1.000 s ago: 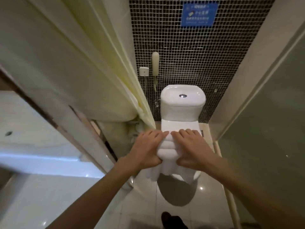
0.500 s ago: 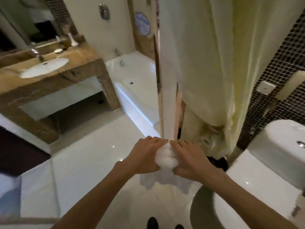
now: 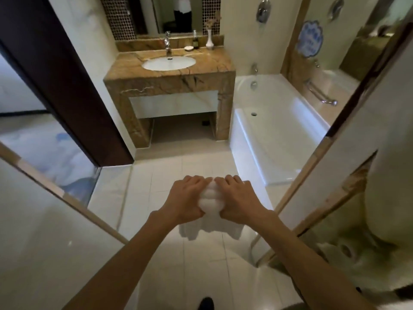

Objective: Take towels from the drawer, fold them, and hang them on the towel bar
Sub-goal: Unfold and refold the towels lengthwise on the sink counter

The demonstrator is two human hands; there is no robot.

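A white towel (image 3: 211, 201), folded into a thick bundle, is held out in front of me above the tiled floor. My left hand (image 3: 186, 199) grips its left side and my right hand (image 3: 238, 201) grips its right side, fingers curled over the top. A loose edge of the towel hangs below both hands. A metal bar (image 3: 320, 95) is fixed to the wall along the far side of the bathtub. No drawer is in sight.
A marble vanity (image 3: 169, 79) with a white sink (image 3: 168, 63) stands ahead. The white bathtub (image 3: 274, 130) lies to its right. A dark door frame (image 3: 67, 86) is at left, a glass panel (image 3: 44, 198) at near left, a partition edge (image 3: 335, 175) at right.
My view has swung left from the toilet, past the shower curtain, to the vanity and bathtub. Both hands keep the same grip on the towel.
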